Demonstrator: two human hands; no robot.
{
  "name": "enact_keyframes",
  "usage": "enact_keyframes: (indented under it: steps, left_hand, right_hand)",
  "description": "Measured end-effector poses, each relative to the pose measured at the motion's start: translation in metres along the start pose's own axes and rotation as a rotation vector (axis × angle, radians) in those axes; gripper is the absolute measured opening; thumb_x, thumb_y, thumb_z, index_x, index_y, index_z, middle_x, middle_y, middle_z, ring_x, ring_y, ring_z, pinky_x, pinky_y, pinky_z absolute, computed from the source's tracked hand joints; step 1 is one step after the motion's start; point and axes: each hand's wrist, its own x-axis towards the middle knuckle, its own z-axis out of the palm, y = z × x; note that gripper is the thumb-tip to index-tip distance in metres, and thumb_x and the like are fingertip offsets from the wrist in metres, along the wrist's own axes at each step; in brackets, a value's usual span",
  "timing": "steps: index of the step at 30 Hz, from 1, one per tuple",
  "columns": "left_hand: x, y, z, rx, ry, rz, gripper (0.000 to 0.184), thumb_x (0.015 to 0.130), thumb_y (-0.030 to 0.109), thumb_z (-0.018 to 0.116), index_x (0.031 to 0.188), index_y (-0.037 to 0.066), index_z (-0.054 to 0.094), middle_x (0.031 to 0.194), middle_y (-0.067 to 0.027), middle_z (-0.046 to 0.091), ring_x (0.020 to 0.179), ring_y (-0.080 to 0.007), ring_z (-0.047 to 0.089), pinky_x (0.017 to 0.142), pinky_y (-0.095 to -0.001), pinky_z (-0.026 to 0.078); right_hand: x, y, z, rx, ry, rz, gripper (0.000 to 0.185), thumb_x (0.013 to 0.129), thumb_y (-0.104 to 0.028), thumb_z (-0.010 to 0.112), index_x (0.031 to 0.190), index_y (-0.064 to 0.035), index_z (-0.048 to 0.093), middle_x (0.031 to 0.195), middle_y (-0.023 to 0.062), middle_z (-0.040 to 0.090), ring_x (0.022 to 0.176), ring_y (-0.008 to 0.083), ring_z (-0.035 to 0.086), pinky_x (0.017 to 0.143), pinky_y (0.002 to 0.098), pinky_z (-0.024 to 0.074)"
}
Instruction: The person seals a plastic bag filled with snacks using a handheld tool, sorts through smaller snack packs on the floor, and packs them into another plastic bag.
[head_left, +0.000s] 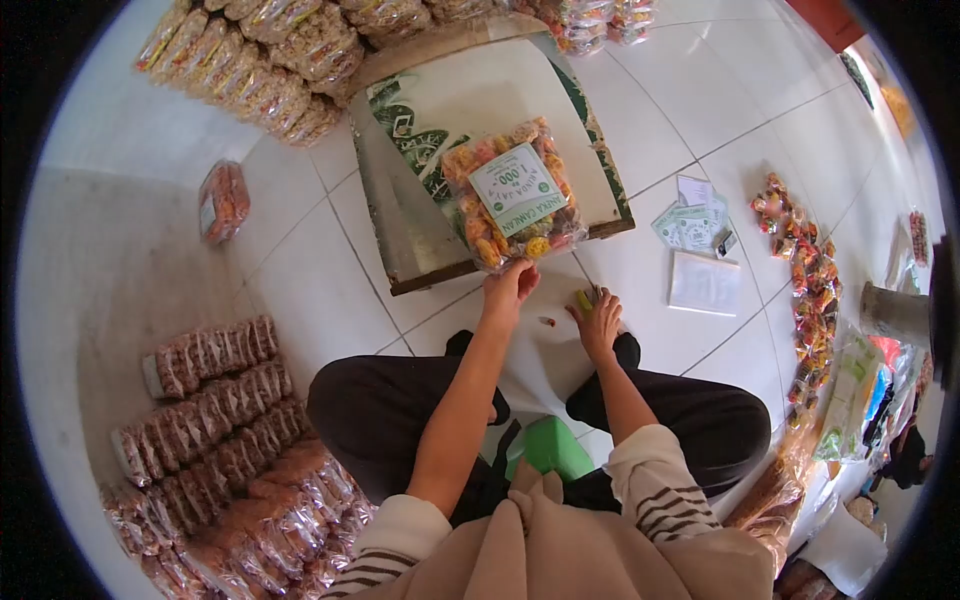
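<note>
A clear plastic bag of orange and yellow snacks lies on a low board-topped stand. A white and green printed label covers its middle. My left hand is closed at the bag's near edge, fingers curled on the plastic. Close to the floor, my right hand has its thumb and fingers around a small yellow-green tool. The fingers partly hide this tool, so its exact kind does not show. A tiny reddish piece lies on the tiles between the hands.
Printed labels and clear empty bags lie on the right. Beyond them runs a row of small colorful packets. Brown packaged goods fill the left floor; bagged snacks are stacked behind. A green object sits between my legs.
</note>
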Motion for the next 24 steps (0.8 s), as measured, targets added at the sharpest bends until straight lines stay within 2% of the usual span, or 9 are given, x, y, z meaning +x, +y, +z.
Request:
enact_keyframes:
  steps: [3, 5, 6, 9, 13, 15, 17, 18, 24]
  left_hand:
    - [-0.002, 0.004, 0.000, 0.021, 0.011, -0.033, 0.015, 0.070, 0.006, 0.064, 0.082, 0.001, 0.056, 0.073, -0.0049, 0.059, 0.061, -0.0134, 0.058, 0.061, -0.0249, 0.053]
    - [-0.003, 0.007, 0.002, 0.030, 0.021, -0.043, 0.015, 0.070, 0.006, 0.064, 0.081, 0.001, 0.056, 0.073, -0.0046, 0.059, 0.061, -0.0130, 0.058, 0.061, -0.0244, 0.053]
    - [-0.004, 0.008, 0.003, 0.037, 0.023, -0.063, 0.014, 0.070, 0.007, 0.065, 0.081, 0.002, 0.057, 0.072, -0.0043, 0.059, 0.061, -0.0126, 0.058, 0.061, -0.0240, 0.053]
    - [-0.001, 0.005, 0.004, 0.041, -0.001, -0.043, 0.014, 0.070, 0.007, 0.065, 0.080, 0.002, 0.057, 0.072, -0.0041, 0.059, 0.060, -0.0116, 0.057, 0.060, -0.0224, 0.053]
    - [-0.012, 0.017, 0.016, 0.009, -0.021, -0.054, 0.013, 0.069, 0.007, 0.065, 0.079, 0.003, 0.058, 0.071, -0.0035, 0.059, 0.059, -0.0101, 0.057, 0.057, -0.0206, 0.052]
    - [-0.015, 0.023, 0.021, 0.043, -0.046, -0.055, 0.010, 0.073, 0.009, 0.063, 0.080, 0.003, 0.059, 0.070, -0.0032, 0.060, 0.059, -0.0096, 0.056, 0.056, -0.0199, 0.050]
    - [-0.018, 0.028, 0.026, 0.063, -0.034, -0.054, 0.009, 0.073, 0.009, 0.063, 0.078, 0.003, 0.059, 0.069, -0.0026, 0.060, 0.057, -0.0087, 0.056, 0.054, -0.0192, 0.050]
    - [-0.017, 0.030, 0.026, 0.090, -0.021, -0.061, 0.009, 0.072, 0.010, 0.063, 0.077, 0.003, 0.060, 0.068, -0.0021, 0.059, 0.056, -0.0079, 0.055, 0.052, -0.0184, 0.049]
    - [-0.017, 0.041, 0.024, 0.196, -0.068, -0.055, 0.009, 0.071, 0.012, 0.063, 0.072, 0.004, 0.061, 0.063, -0.0004, 0.057, 0.050, -0.0065, 0.050, 0.047, -0.0169, 0.045]
  right_hand:
    - [0.007, -0.001, 0.011, -0.105, -0.042, 0.003, 0.058, 0.072, -0.036, 0.065, 0.112, -0.0014, 0.042, 0.103, 0.0162, 0.044, 0.096, 0.0321, 0.043, 0.078, 0.0405, 0.0402]
    - [0.019, 0.013, 0.026, 0.011, 0.033, -0.196, 0.054, 0.073, -0.026, 0.064, 0.114, -0.0008, 0.040, 0.103, 0.0168, 0.044, 0.095, 0.0325, 0.043, 0.079, 0.0413, 0.0395]
    - [0.022, 0.009, 0.013, 0.208, 0.061, -0.371, 0.044, 0.080, -0.017, 0.058, 0.114, 0.0015, 0.037, 0.101, 0.0192, 0.044, 0.094, 0.0338, 0.043, 0.080, 0.0419, 0.0379]
    - [0.019, -0.027, -0.027, 0.633, 0.178, -0.461, 0.043, 0.081, -0.014, 0.057, 0.114, 0.0028, 0.035, 0.103, 0.0205, 0.043, 0.094, 0.0337, 0.043, 0.082, 0.0394, 0.0375]
    - [0.003, -0.071, -0.068, 0.948, 0.066, -0.279, 0.042, 0.082, -0.009, 0.053, 0.116, 0.0029, 0.031, 0.099, 0.0161, 0.044, 0.086, 0.0252, 0.047, 0.078, 0.0343, 0.0397]
    - [-0.005, -0.090, -0.095, 1.233, -0.117, -0.208, 0.038, 0.084, -0.016, 0.050, 0.115, 0.0009, 0.034, 0.088, 0.0092, 0.047, 0.074, 0.0176, 0.051, 0.067, 0.0293, 0.0435]
    - [-0.005, -0.103, -0.115, 1.423, -0.505, 0.111, 0.034, 0.088, -0.032, 0.047, 0.107, -0.0047, 0.041, 0.081, 0.0048, 0.046, 0.070, 0.0124, 0.051, 0.059, 0.0255, 0.0430]
    - [-0.004, -0.108, -0.125, 1.354, -0.580, 0.153, 0.038, 0.088, -0.040, 0.045, 0.102, -0.0043, 0.045, 0.079, 0.0045, 0.047, 0.067, 0.0131, 0.051, 0.055, 0.0270, 0.0437]
    - [0.014, -0.121, -0.133, 1.456, -0.732, 0.296, 0.045, 0.083, -0.042, 0.053, 0.100, -0.0010, 0.050, 0.079, 0.0049, 0.051, 0.069, 0.0140, 0.053, 0.057, 0.0272, 0.0456]
